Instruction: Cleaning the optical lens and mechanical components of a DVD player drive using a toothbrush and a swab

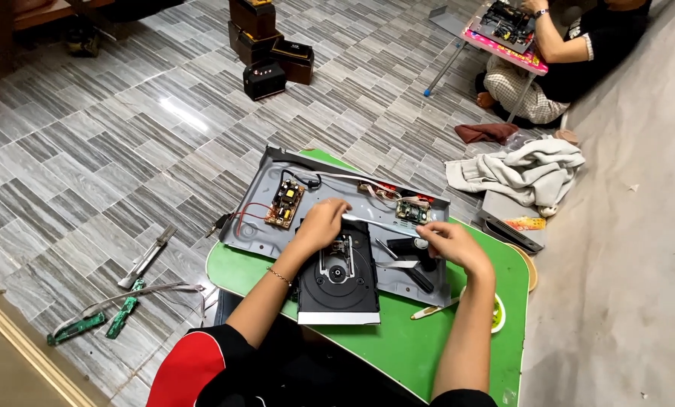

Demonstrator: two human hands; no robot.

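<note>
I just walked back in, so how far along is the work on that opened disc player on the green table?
Done: the cover is off the grey chassis, baring the brown circuit board. In hand: the left hand and right hand hold a flat ribbon cable above the black disc drive. Left: drive and boards sit in the chassis.

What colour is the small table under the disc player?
Green, clearest in the head view.

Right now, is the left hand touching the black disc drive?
Touching. The head view shows the left hand resting on the top edge of the black disc drive, no gap between them.
</note>
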